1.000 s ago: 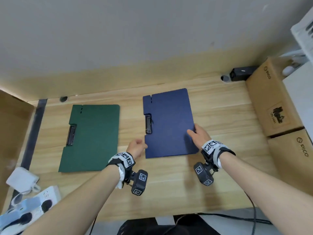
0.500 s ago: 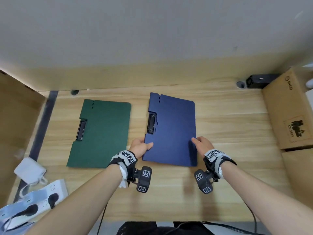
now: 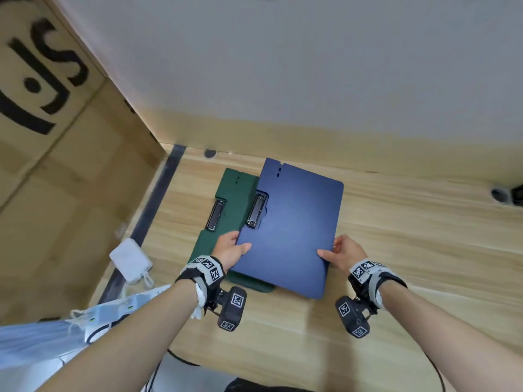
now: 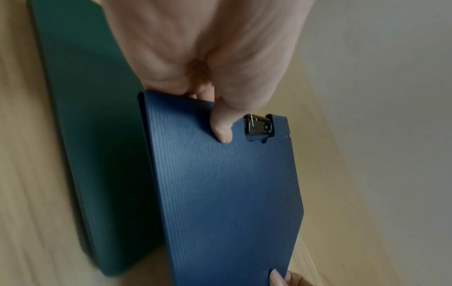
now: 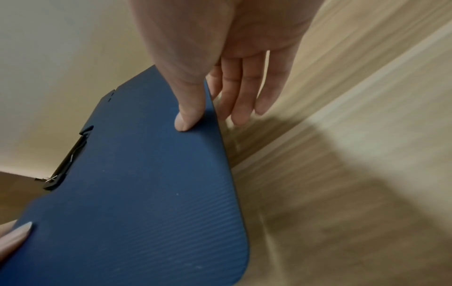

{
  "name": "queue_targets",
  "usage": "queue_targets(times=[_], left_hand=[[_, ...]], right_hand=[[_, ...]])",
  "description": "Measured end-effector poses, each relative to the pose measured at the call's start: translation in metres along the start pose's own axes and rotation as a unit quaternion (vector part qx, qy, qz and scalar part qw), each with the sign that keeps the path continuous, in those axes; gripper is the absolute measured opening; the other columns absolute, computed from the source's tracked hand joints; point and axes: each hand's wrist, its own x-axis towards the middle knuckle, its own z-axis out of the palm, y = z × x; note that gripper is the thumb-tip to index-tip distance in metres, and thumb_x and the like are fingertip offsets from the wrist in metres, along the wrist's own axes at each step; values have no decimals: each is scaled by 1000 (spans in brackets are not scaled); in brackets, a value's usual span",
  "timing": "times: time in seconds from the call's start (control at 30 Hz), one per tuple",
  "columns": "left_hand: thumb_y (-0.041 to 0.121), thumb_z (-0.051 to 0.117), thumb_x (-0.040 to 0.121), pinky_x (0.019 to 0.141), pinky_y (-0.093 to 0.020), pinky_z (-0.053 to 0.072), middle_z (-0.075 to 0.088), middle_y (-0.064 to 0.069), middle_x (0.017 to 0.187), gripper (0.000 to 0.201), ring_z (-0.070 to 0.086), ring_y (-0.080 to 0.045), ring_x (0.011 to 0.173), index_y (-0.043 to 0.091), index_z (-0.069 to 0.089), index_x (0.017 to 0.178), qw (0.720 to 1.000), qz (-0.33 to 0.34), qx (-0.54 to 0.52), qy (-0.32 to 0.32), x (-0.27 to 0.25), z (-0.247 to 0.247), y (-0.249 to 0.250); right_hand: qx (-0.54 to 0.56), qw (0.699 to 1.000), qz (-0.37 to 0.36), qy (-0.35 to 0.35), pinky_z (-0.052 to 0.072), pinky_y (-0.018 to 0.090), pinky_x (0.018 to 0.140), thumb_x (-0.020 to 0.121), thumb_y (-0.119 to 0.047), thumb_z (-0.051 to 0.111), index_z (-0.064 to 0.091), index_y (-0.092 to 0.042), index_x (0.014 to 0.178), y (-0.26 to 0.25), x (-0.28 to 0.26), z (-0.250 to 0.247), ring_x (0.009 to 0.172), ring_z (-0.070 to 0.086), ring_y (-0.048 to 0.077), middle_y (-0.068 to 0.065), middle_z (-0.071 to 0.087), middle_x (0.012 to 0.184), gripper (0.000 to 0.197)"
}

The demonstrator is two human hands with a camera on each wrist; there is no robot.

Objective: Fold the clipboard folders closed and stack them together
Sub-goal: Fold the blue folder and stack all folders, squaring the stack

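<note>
The closed blue clipboard folder (image 3: 291,230) is held above the table, overlapping the right part of the closed green folder (image 3: 232,199), which lies flat on the wood. My left hand (image 3: 230,248) pinches the blue folder's left edge, thumb on top just below its black clip (image 3: 256,211). My right hand (image 3: 341,251) pinches the right edge, thumb on the cover and fingers underneath. In the left wrist view the blue folder (image 4: 220,183) hangs over the green folder (image 4: 97,154). The right wrist view shows my thumb on the blue cover (image 5: 137,193).
A large cardboard box (image 3: 56,165) stands at the left of the wooden table (image 3: 410,250). A white charger (image 3: 130,260) and a power strip (image 3: 119,309) lie near the front left. A small black device (image 3: 518,195) sits at the far right edge.
Both hands have lifted the blue folder and carried it left, so it now overlaps the green folder. The view has swung left as well.
</note>
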Motion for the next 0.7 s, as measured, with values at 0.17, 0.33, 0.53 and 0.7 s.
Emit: queue_targets(times=[0.17,0.33,0.53,0.7], left_hand=[[3,63,91,96,-50,53,70,-10,111,18,68,-29,103,17,62,102,998,30,25,39,16,-56,-14],[17,70,85,96,-50,54,71,-5,114,32,68,-26,104,13,64,116,996,16,76,37,33,-94,-35],[25,72,78,100,-37,44,53,-4,125,48,48,-27,121,18,56,123,930,8,351,108,29,-109,-26],[40,77,61,108,-42,41,50,-7,138,86,50,-27,127,13,46,137,962,-26,269,35,62,-108,-9]], right_hand=[[-35,999,-15,-26,49,35,78,73,-47,78,48,-25,84,-45,11,41,88,63,21,-4,65,91,39],[-107,992,-23,-66,44,32,73,77,-54,73,49,-24,89,-71,16,71,87,60,20,-6,62,92,40],[-150,987,-15,-60,41,30,70,77,-56,70,50,-22,95,-78,17,92,84,58,20,-5,59,92,43],[-214,974,-1,-80,44,31,71,76,-62,66,52,-24,99,-79,23,87,91,62,22,-2,62,100,47]])
